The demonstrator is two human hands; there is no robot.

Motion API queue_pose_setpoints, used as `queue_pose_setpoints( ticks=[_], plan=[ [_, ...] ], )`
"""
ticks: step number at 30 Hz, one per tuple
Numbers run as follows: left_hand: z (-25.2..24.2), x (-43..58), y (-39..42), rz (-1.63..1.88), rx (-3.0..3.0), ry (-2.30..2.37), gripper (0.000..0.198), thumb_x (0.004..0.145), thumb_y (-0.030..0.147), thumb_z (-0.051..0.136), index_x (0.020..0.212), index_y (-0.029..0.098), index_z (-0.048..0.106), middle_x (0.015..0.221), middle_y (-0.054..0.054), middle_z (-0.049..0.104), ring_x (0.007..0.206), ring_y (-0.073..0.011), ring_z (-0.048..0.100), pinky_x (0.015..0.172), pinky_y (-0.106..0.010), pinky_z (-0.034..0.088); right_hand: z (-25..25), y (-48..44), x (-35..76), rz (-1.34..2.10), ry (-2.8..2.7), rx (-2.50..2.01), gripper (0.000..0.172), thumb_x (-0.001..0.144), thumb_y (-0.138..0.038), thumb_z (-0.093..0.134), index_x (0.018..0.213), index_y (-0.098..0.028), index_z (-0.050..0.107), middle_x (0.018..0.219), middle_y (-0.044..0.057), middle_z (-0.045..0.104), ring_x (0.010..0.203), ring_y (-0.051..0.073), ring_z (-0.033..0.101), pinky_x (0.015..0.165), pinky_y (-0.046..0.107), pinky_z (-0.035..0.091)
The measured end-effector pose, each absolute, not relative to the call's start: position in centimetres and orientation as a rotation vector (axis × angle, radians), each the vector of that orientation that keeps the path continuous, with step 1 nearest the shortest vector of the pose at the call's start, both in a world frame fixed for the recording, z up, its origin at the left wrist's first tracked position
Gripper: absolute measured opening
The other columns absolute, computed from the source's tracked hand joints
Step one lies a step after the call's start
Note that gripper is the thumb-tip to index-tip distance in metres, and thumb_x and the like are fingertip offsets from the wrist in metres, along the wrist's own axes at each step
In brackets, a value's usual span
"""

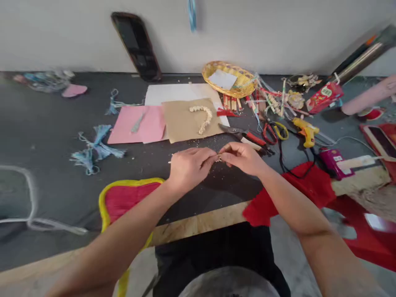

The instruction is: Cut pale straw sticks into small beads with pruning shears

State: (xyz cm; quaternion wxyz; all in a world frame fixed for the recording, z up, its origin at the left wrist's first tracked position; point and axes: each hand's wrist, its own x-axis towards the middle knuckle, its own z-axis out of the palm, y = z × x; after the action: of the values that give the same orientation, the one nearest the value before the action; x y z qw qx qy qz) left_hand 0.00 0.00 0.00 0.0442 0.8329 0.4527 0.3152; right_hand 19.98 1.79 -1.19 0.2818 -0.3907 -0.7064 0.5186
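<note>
My left hand [188, 166] and my right hand [243, 157] meet above the dark table [55, 173], fingertips pinched together on a small pale piece [218, 158] too tiny to name. A thin pale stick pokes out left of my left hand. Just beyond the hands lies a brown card [182, 121] bearing a curved row of small white pieces [204, 116]. Red-handled pliers [247, 135] lie right behind my right hand.
Pink paper [139, 128] and white paper [173, 94] lie by the card. A yellow basket [230, 78], sticks, scissors [275, 131], a yellow glue gun [305, 131], blue tassels [95, 148], red cloth [306, 185] and a red yellow-edged shape [126, 198] surround the hands.
</note>
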Motion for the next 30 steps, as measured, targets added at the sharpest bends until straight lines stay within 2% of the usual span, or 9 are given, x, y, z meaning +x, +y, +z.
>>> queue_pose_setpoints(
  ticks=[5, 8, 10, 17, 23, 30],
  plan=[
    [-0.1, -0.7, 0.4, 1.06, 2.525, 1.385, 0.018, 0.09, 0.028, 0.057, 0.084, 0.021, 0.072, 0.075, -0.001, 0.075, 0.069, -0.014, 0.068, 0.059, -0.023, 0.046, -0.9, 3.8, 22.8, 0.529, -1.901, -1.32, 0.021, 0.092, -0.037, 0.051, 0.099, -0.02, 0.062, 0.096, 0.006, 0.066, 0.083, 0.018, 0.06, 0.077, 0.034, 0.049],
    [-0.5, -1.0, 0.9, 1.112, 2.599, 1.375, 0.016, 0.089, 0.028, 0.059, 0.082, 0.021, 0.072, 0.072, -0.001, 0.074, 0.068, -0.0147, 0.068, 0.059, -0.024, 0.047, -1.1, 4.7, 24.5, 0.136, -2.029, -1.476, 0.016, 0.089, -0.029, 0.054, 0.095, -0.019, 0.065, 0.101, 0.009, 0.064, 0.099, 0.025, 0.055, 0.091, 0.044, 0.045],
    [-0.7, -1.3, 1.2, 1.153, 2.642, 1.367, 0.014, 0.087, 0.026, 0.06, 0.081, 0.022, 0.072, 0.071, 0.0, 0.074, 0.067, -0.0146, 0.068, 0.059, -0.024, 0.047, -1.3, 5.0, 25.2, -0.007, -2.091, -1.57, 0.016, 0.088, -0.032, 0.056, 0.09, -0.02, 0.067, 0.105, 0.01, 0.062, 0.106, 0.029, 0.05, 0.094, 0.047, 0.043],
    [-1.1, -1.5, 1.8, 1.204, 2.654, 1.322, 0.011, 0.086, 0.024, 0.062, 0.082, 0.021, 0.071, 0.074, 0.0, 0.075, 0.067, -0.0147, 0.07, 0.059, -0.025, 0.048, -1.9, 5.2, 25.4, -0.041, -2.206, -1.69, 0.027, 0.085, -0.046, 0.061, 0.083, -0.02, 0.067, 0.107, 0.01, 0.061, 0.107, 0.03, 0.047, 0.093, 0.046, 0.044],
    [-1.2, -1.3, 1.7, 1.195, 2.654, 1.272, 0.01, 0.086, 0.024, 0.063, 0.081, 0.02, 0.071, 0.071, 0.0, 0.075, 0.065, -0.0148, 0.069, 0.059, -0.024, 0.049, -1.8, 5.1, 25.6, 0.007, -2.254, -1.709, 0.025, 0.081, -0.044, 0.068, 0.08, -0.02, 0.063, 0.099, 0.009, 0.061, 0.102, 0.03, 0.05, 0.093, 0.045, 0.044],
    [-1.4, -1.2, 1.6, 1.164, 2.647, 1.252, 0.012, 0.087, 0.024, 0.061, 0.081, 0.02, 0.071, 0.072, 0.001, 0.075, 0.065, -0.0145, 0.069, 0.057, -0.024, 0.048, -2.0, 5.3, 25.7, 0.074, -2.336, -1.637, 0.019, 0.082, -0.035, 0.066, 0.071, -0.02, 0.06, 0.11, 0.012, 0.062, 0.11, 0.032, 0.05, 0.096, 0.046, 0.045]
  ],
)
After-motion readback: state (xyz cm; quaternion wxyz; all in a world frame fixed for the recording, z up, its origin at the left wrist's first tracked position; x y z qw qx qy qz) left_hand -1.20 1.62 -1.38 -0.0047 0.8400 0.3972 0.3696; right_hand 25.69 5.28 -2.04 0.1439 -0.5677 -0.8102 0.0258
